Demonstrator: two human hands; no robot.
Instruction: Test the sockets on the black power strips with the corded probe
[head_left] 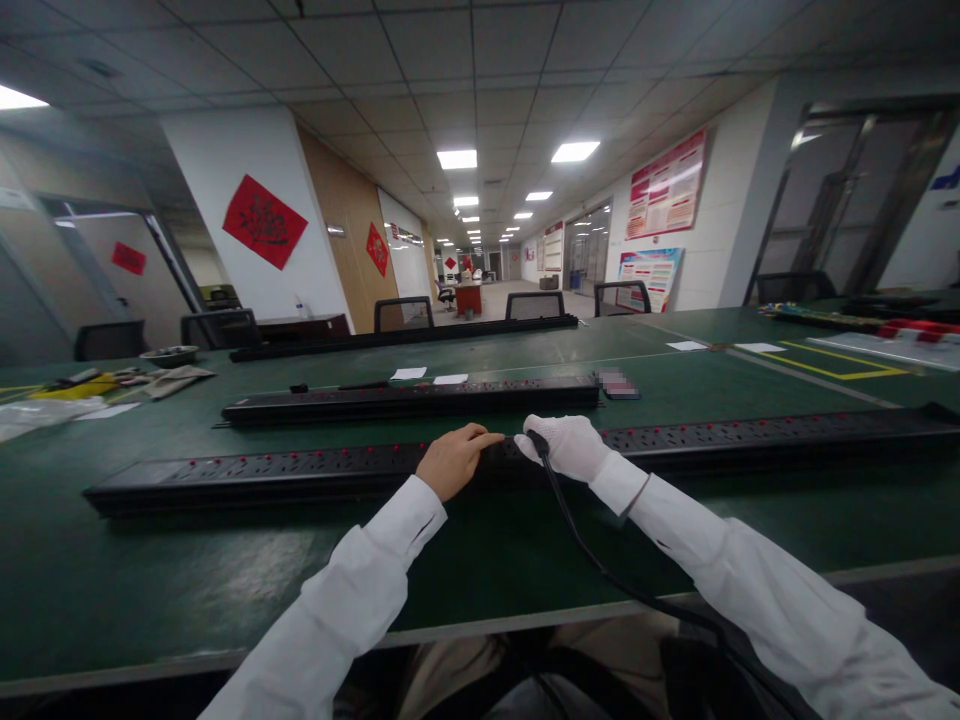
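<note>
A long black power strip (277, 468) with a row of outlets and small red parts lies across the green table in front of me. My left hand (455, 458), bare, rests on the middle of it, fingers stretched toward the right along its top. My right hand (568, 446), in a white glove, is closed around a black plug (538, 441) held at the strip's outlets. Whether the plug's pins are in an outlet is hidden. From the plug a black cord (574, 525) runs down over the table edge beside my right arm.
A second power strip (412, 400) lies parallel behind, with a phone-like item (619, 385) at its right end. Farther back is another long black bar (405, 338). Paper slips (409, 374) lie between them. A bowl (169, 355) stands left; wires (817, 316) lie right.
</note>
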